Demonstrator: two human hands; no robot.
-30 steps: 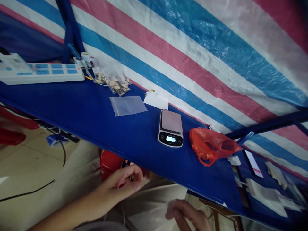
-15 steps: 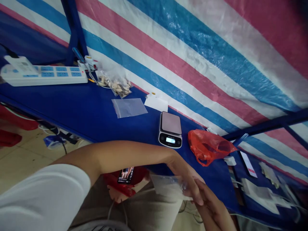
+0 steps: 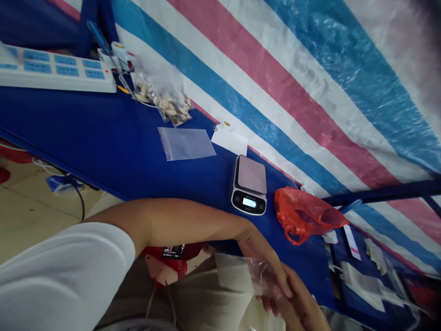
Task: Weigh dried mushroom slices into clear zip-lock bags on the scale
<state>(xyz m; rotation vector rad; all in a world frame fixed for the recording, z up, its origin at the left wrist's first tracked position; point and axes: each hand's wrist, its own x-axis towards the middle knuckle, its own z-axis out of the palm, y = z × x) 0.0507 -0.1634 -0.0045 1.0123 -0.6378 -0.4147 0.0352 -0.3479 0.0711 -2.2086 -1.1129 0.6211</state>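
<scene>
My left hand (image 3: pixel 263 259) reaches across my lap below the edge of the blue table (image 3: pixel 103 142) and is closed on a clear plastic bag (image 3: pixel 241 276). My right hand (image 3: pixel 303 305) meets it from the lower right, its fingers closed against the same bag. Up on the table, beyond both hands, stand a small digital scale (image 3: pixel 250 185) with a lit display and a crumpled red plastic bag (image 3: pixel 305 214).
An empty clear zip bag (image 3: pixel 186 143), a white card (image 3: pixel 230 139) and a bag of pale pieces (image 3: pixel 165 99) lie further left on the table, beside a white power strip (image 3: pixel 58 74). A striped tarp (image 3: pixel 310 69) backs the table. A phone (image 3: pixel 174 251) rests on something red below.
A second ago my left hand was low at the left and my right blurred; the left arm has swung right, and both hands now hold the clear bag. The view tilted slightly.
</scene>
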